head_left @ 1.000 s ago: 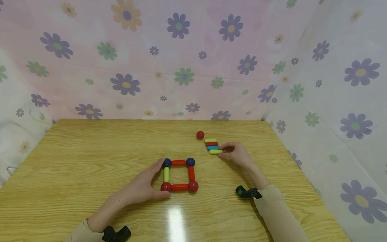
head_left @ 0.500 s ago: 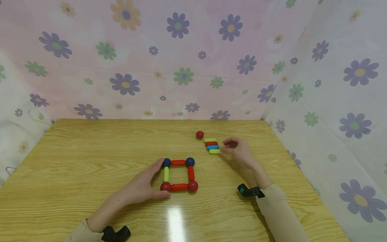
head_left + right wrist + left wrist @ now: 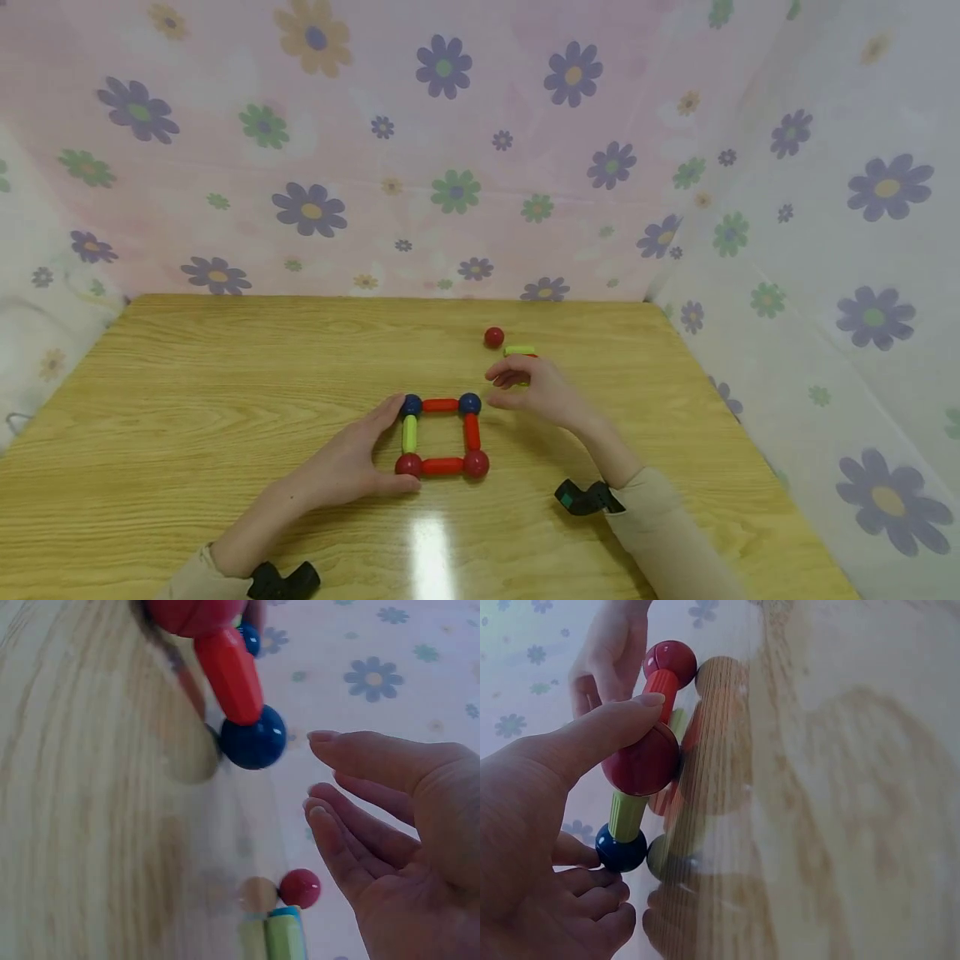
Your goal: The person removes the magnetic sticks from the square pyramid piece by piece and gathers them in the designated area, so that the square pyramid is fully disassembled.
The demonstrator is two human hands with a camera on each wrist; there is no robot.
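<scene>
A square of building rods and balls (image 3: 472, 432) lies on the table, with three red rods, one lime rod, two blue balls at the back and two red balls in front. My left hand (image 3: 348, 462) spans its left side. In the left wrist view the thumb lies on the near red ball (image 3: 641, 761) and a fingertip meets the blue ball (image 3: 621, 847). My right hand (image 3: 543, 396) is just right of the square's back right blue ball (image 3: 253, 736). Its fingers are loosely bent and apart from the thumb, with nothing between them.
Behind my right hand lie loose rods, a lime rod (image 3: 519, 350) showing at the back and the others mostly hidden in the head view. A loose red ball (image 3: 493, 337) sits beside them. Flowered cloth (image 3: 457, 225) hangs behind the wooden table (image 3: 247, 358).
My right hand has left the row of loose rods and moved left and nearer, toward the square's back right corner, now covering most of the rods. My left hand and the square stay put.
</scene>
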